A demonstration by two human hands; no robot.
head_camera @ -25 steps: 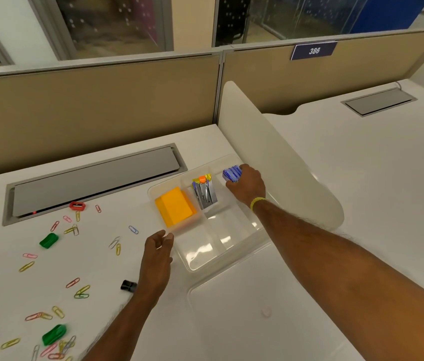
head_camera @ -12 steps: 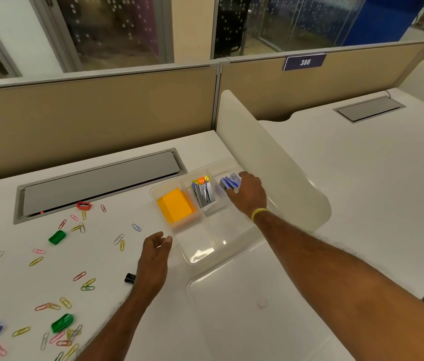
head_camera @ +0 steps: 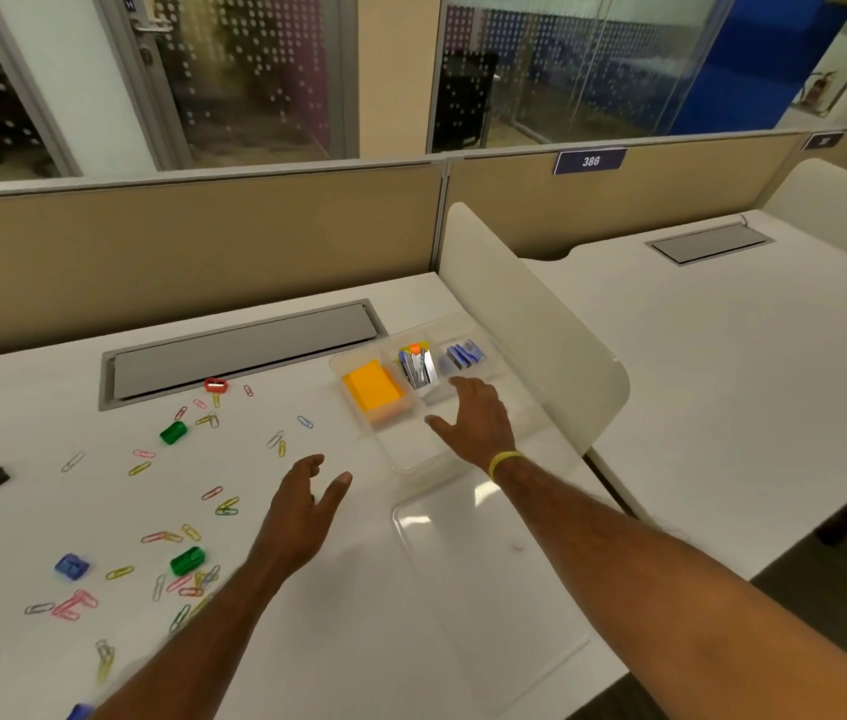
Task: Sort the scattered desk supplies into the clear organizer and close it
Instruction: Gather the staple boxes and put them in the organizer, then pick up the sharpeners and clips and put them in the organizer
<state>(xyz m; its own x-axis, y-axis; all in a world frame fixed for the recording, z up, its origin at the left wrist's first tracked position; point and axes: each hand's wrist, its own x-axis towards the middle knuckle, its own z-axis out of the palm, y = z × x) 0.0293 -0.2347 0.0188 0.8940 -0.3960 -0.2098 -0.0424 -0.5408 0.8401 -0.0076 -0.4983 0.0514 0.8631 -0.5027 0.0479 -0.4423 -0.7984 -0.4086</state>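
The paper clips (head_camera: 226, 506) are thin and lie flat, so slips are likely when they are pinched, and those near the front edge of the desk (head_camera: 348, 641) can be swept off it by a forearm. The clear organizer (head_camera: 400, 462) looks light and can be shoved against the white divider (head_camera: 540, 324) if it is bumped. The loose lid (head_camera: 494, 605) lies toward the front right corner and can be knocked off by the right arm passing over it. If supplies are piled above the rim, the lid may not be seated properly.

Nothing is held by either hand. The right hand (head_camera: 473, 423) is spread, with fingers apart, over the organizer's near compartments. The left hand (head_camera: 301, 511) is loosely opened over the desk just left of the organizer.

The organizer is set at the back right of the desk, beside the divider. It is see-through, shallow and partitioned. In its far row a yellow pad (head_camera: 372, 389) is seen at the left, a small stapler (head_camera: 418, 368) in the middle and blue boxes (head_camera: 464, 354) at the right. Nothing is made out in the near compartments. Green clips (head_camera: 173, 432) and most paper clips are left scattered across the left half.
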